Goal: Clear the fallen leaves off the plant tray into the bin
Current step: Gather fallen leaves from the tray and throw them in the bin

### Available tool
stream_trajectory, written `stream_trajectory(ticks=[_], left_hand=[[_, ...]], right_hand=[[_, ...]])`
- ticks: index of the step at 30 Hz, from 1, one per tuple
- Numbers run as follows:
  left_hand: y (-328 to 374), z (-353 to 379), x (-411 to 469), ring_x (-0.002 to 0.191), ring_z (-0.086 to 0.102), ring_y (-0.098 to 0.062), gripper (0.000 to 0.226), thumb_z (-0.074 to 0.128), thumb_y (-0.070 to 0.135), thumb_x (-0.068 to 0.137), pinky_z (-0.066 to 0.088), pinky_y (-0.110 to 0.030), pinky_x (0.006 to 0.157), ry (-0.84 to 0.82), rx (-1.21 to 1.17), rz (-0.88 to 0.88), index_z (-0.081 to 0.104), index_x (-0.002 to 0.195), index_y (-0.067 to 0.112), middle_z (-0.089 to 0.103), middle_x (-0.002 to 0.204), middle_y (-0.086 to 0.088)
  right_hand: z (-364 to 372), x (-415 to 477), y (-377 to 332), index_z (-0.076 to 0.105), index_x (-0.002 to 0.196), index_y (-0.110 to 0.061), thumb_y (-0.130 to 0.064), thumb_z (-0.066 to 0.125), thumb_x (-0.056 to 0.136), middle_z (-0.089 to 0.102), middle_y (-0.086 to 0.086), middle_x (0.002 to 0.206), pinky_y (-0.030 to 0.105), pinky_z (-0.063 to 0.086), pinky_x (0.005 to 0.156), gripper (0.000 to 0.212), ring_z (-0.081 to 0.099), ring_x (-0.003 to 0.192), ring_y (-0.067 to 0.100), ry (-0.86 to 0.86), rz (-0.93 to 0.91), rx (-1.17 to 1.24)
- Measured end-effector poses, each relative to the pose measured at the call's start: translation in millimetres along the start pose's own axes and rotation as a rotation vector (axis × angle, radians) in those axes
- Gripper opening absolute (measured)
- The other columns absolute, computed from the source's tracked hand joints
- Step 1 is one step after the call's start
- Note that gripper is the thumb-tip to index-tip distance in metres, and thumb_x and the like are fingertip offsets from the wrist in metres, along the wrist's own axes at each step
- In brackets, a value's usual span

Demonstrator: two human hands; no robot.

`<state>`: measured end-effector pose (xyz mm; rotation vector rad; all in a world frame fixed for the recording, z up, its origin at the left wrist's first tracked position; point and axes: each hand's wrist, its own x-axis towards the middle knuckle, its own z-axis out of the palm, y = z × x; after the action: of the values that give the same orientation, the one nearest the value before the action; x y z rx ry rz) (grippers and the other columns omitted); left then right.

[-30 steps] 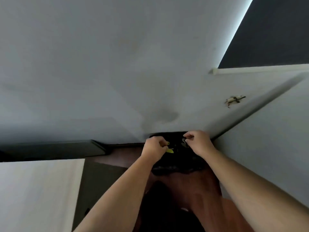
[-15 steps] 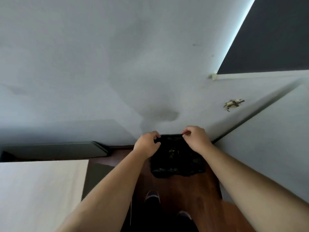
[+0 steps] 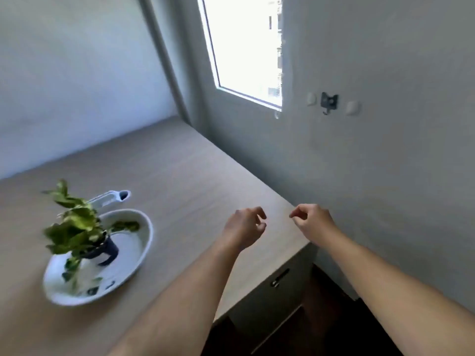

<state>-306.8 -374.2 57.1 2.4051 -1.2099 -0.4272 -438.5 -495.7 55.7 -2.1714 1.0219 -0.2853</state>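
Both hands hover empty over the bench's (image 3: pixel 180 176) right edge. The left hand (image 3: pixel 244 229) has its fingers loosely curled, slightly apart; the right hand (image 3: pixel 312 220) likewise, holding nothing. The white tray (image 3: pixel 144 242) sits well left of them, carrying a potted plant (image 3: pixel 74 227) and a few leaves (image 3: pixel 69 273) near its front rim.

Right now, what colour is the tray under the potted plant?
White, seen best in the head view: the tray is a plain white oval dish.
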Motion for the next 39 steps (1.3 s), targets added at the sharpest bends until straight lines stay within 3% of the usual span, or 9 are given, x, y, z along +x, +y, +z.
stream_trajectory(ticks=[6,10,14,19,23,27,31,34,39], left_hand=[[-151.9,-78.9,-104.3,0.093,0.067,-0.023,0.015,0.058,0.022,0.085,0.054,-0.03,0.081,0.181,-0.074,-0.404,0.07,0.093,0.019,0.073,0.097,-0.005],[-236.1,-106.9,-154.1,0.096,0.065,-0.028,0.014,0.058,0.019,0.083,0.055,-0.037,0.085,0.292,-0.107,-0.588,0.07,0.09,0.017,0.072,0.098,-0.009],[-312.2,-127.2,-175.6,0.097,0.065,-0.025,0.015,0.057,0.012,0.084,0.053,-0.03,0.082,0.302,-0.111,-0.676,0.071,0.089,0.015,0.072,0.099,-0.006],[-382.9,-140.1,-161.8,0.109,0.059,-0.027,0.036,0.063,0.015,0.083,0.048,-0.031,0.09,0.033,0.0,-0.613,0.06,0.119,0.019,0.06,0.124,-0.01],[-411.5,-133.3,-145.8,0.115,0.054,-0.024,0.056,0.074,0.023,0.077,0.048,-0.036,0.091,-0.199,0.106,-0.464,0.051,0.127,0.031,0.05,0.129,-0.003],[-425.5,-125.2,-138.3,0.109,0.056,-0.024,0.053,0.074,0.023,0.075,0.047,-0.032,0.081,-0.199,0.112,-0.357,0.055,0.123,0.03,0.054,0.123,-0.001],[-436.5,-120.8,-137.1,0.096,0.059,-0.025,0.038,0.069,0.014,0.076,0.034,-0.028,0.068,-0.144,0.113,-0.255,0.061,0.112,0.027,0.058,0.109,-0.003],[-439.4,-118.0,-136.6,0.089,0.061,-0.027,0.022,0.065,0.009,0.077,0.039,-0.032,0.065,-0.104,0.049,-0.237,0.068,0.096,0.019,0.063,0.096,-0.006],[-439.8,-114.0,-132.3,0.084,0.062,-0.024,0.008,0.067,0.012,0.082,0.048,-0.032,0.07,-0.081,0.035,-0.212,0.071,0.088,0.015,0.069,0.092,-0.008]], right_hand=[[119.6,-16.7,-138.7,0.073,0.091,-0.015,-0.012,0.058,0.086,0.069,0.006,0.092,0.021,0.042,0.062,0.016,0.057,0.075,0.017,-0.302,-0.306,-0.063],[194.2,-32.8,-206.5,0.073,0.086,-0.017,-0.015,0.06,0.083,0.073,0.005,0.09,0.028,0.053,0.074,0.014,0.065,0.085,0.022,-0.454,-0.444,-0.133],[259.4,-39.0,-252.6,0.071,0.098,-0.015,-0.014,0.057,0.086,0.072,0.002,0.1,0.022,0.045,0.074,0.019,0.061,0.083,0.016,-0.597,-0.521,-0.227],[333.0,-28.2,-284.5,0.067,0.107,-0.019,-0.018,0.059,0.087,0.068,0.003,0.109,0.03,0.052,0.082,0.022,0.064,0.096,0.021,-0.718,-0.516,-0.388],[374.0,-22.1,-288.9,0.065,0.105,-0.023,-0.038,0.066,0.082,0.068,0.003,0.108,0.03,0.05,0.077,0.027,0.063,0.095,0.023,-0.754,-0.467,-0.547],[394.9,-25.6,-289.4,0.06,0.1,-0.019,-0.051,0.066,0.077,0.064,0.005,0.101,0.031,0.046,0.066,0.04,0.055,0.081,0.023,-0.677,-0.422,-0.679],[404.8,-25.3,-295.7,0.06,0.096,-0.015,-0.028,0.071,0.074,0.055,0.005,0.093,0.028,0.042,0.063,0.027,0.049,0.076,0.023,-0.694,-0.442,-0.673],[405.4,-20.4,-297.4,0.066,0.092,-0.013,-0.01,0.064,0.077,0.062,0.008,0.093,0.027,0.044,0.061,0.016,0.051,0.074,0.022,-0.739,-0.448,-0.663],[403.4,-16.8,-294.8,0.074,0.094,-0.013,-0.008,0.061,0.081,0.07,0.007,0.099,0.023,0.046,0.064,0.019,0.053,0.077,0.018,-0.8,-0.472,-0.682]])
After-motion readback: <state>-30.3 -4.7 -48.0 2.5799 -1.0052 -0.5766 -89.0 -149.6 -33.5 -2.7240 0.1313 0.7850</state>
